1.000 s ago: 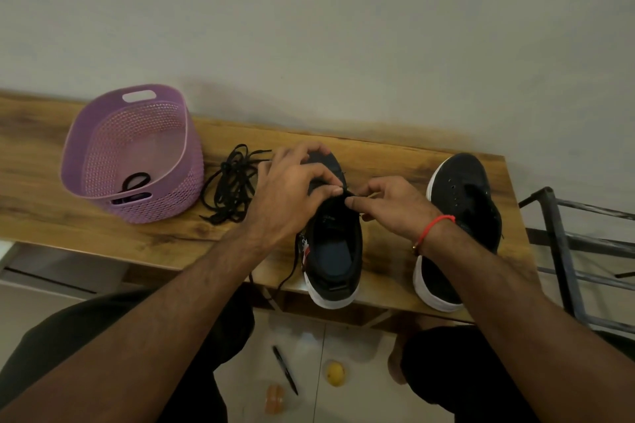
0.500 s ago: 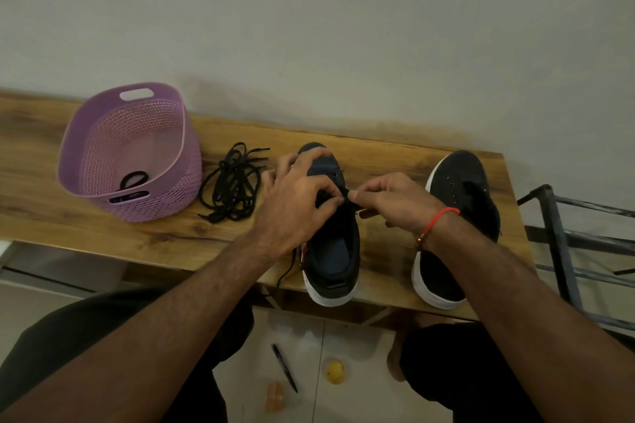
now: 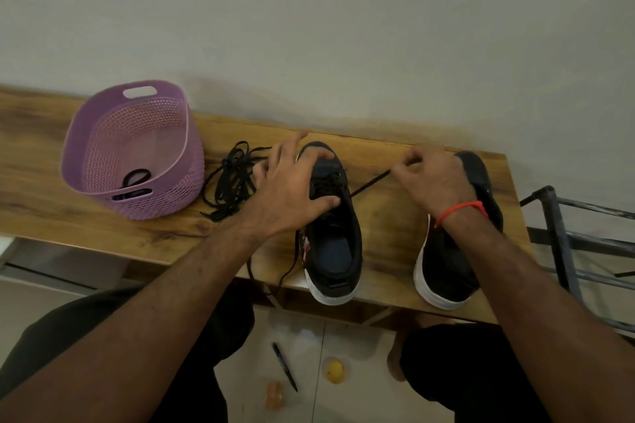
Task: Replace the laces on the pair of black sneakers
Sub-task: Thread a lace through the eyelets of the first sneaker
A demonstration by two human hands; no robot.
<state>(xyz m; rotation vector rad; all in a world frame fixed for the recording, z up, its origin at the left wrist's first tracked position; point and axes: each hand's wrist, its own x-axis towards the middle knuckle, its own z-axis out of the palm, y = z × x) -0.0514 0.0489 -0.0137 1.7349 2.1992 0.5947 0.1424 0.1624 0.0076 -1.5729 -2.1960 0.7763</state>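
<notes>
Two black sneakers with white soles stand on the wooden table (image 3: 385,216). The middle sneaker (image 3: 335,244) is partly laced; my left hand (image 3: 292,189) rests over its front with fingers spread, thumb on the tongue. My right hand (image 3: 433,178) pinches the end of a black lace (image 3: 371,184), which runs taut from the sneaker's eyelets up to the right. The lace's other end (image 3: 288,271) hangs over the table's front edge. The right sneaker (image 3: 457,251) lies partly under my right wrist. A loose pile of black laces (image 3: 230,178) lies left of my left hand.
A purple perforated basket (image 3: 165,189) with a dark object inside stands at the left of the table. A metal rack (image 3: 567,237) is at the right. On the floor below lie a pen (image 3: 285,367), a yellow ball (image 3: 335,371) and an orange item (image 3: 275,395).
My right hand has pulled the lace out to the right, away from the sneaker, drawing it taut. My left hand has opened and now lies spread over the sneaker's front.
</notes>
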